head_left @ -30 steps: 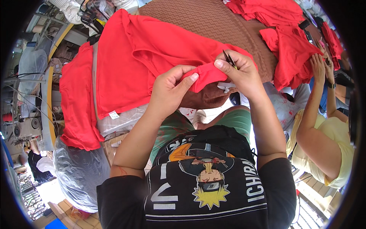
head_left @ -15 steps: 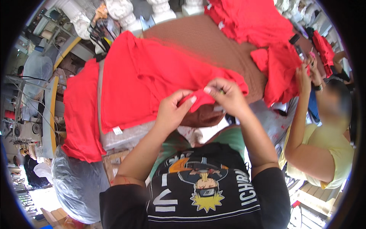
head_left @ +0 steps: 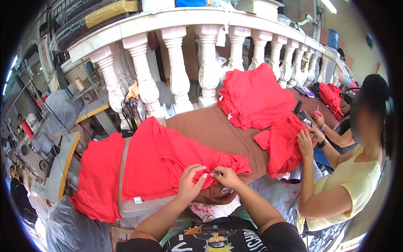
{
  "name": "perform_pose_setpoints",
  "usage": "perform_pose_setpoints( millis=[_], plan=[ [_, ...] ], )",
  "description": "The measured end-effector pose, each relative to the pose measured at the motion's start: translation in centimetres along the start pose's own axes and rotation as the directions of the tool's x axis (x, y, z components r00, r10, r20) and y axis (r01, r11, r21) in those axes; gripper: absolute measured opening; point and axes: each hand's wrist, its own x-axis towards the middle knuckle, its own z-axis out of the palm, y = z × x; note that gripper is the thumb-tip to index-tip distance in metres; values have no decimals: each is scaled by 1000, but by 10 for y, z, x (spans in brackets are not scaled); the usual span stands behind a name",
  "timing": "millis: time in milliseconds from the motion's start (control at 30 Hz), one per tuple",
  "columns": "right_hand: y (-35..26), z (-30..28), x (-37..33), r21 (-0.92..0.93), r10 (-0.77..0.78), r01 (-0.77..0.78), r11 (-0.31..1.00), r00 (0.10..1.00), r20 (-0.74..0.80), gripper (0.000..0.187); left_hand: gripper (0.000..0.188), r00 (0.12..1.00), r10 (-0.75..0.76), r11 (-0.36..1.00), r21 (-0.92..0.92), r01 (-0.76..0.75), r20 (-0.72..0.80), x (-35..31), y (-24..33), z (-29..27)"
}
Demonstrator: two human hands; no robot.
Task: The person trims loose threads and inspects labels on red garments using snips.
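A red garment lies spread over a brown padded table in front of me. My left hand pinches the garment's near hem, fingers curled on the cloth. My right hand grips the same hem just to the right, with a small dark tool between its fingers; I cannot tell what kind. The two hands almost touch. More red cloth hangs off the table's left side.
A stack of red garments sits at the table's far side below a white stone balustrade. To the right a person in a yellow shirt handles another red garment. Sewing machines stand at left, plastic bags below.
The view has tilted up, bringing the balustrade and the room into sight. My hands have come down to the garment's hem on the table and closer together.
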Motion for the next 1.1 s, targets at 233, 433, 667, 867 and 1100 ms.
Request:
perform_pose_setpoints(
  millis=[233,433,667,867,1100],
  plan=[
    [21,-10,-1,26,44,-44,999,999,-22,17,7,695,688,705,-417,-574,207,10,172,-85],
    [7,5,-2,60,3,-2,998,1000,-25,17,27,469,883,168,-939,-301,8,6,224,-89],
    [20,3,-3,29,34,-33,999,999,-37,18,38,455,890,181,-917,-356,-1,-11,226,-96],
    [21,2,0,61,34,-34,998,999,-12,17,33,385,909,295,-899,-324,160,-2,216,-98],
    [18,7,3,136,-23,20,991,1000,20,19,22,612,791,294,-893,-340,28,-6,205,-78]
  ],
)
